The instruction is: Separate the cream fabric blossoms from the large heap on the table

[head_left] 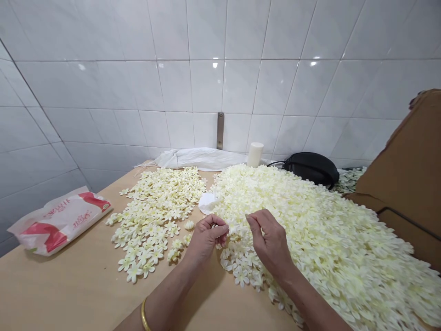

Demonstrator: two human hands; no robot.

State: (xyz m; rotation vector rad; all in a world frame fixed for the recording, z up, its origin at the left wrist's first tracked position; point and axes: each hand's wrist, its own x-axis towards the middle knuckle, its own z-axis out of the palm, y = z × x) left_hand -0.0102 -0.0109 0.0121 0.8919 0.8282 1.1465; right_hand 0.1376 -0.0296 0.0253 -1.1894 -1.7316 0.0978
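Observation:
My left hand (206,236) is curled in a pinch at the near left edge of a big heap of cream fabric flowers (310,225); it seems to hold a small flower piece, mostly hidden by the fingers. My right hand (268,241) rests on the heap just to the right, thumb and forefinger pinched on a petal at the heap's edge. A gold bangle (144,315) circles my left wrist. To the left lies a thinner spread of single flowers (155,216). The wooden table (69,285) carries it all.
A red and white plastic packet (58,220) lies at the table's left edge. Along the tiled wall sit a white bag (200,158), a white cylinder (255,154) and a black pouch (312,168). A brown cardboard box (406,179) stands at the right.

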